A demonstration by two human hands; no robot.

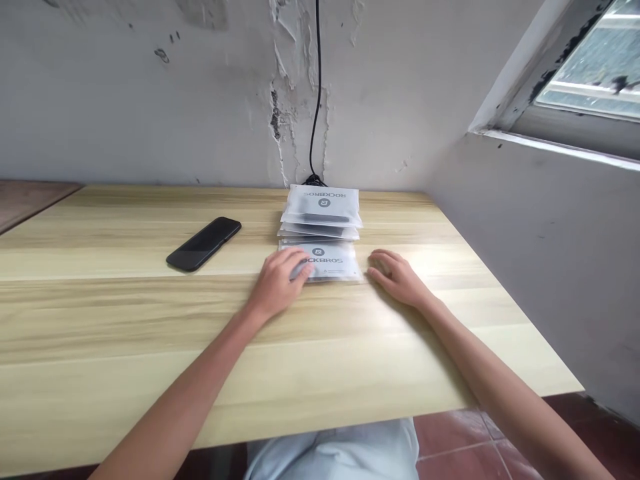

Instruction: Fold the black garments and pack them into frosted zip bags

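My left hand (280, 281) rests over the left end of a frosted plastic packet (333, 261) marked ROCKBROS. Its thumb and fingers are apart on the packet's upper face, with the printed logo showing beside them. Right of that packet, my right hand (400, 277) lies on the table, fingers loosely bent and thumb apart, holding nothing and not touching the packet. Just behind is a stack of similar packets (324, 203), whose top one has its lettering upside down from here. Dark contents show faintly through the plastic.
A black phone (205, 244) lies left of the packets on the wood-grain table (125, 320). From the wall (150, 120) a black cable (319, 87) hangs down behind the stack. A window (595, 73) is at the upper right, and a brown surface (30, 200) adjoins at far left.
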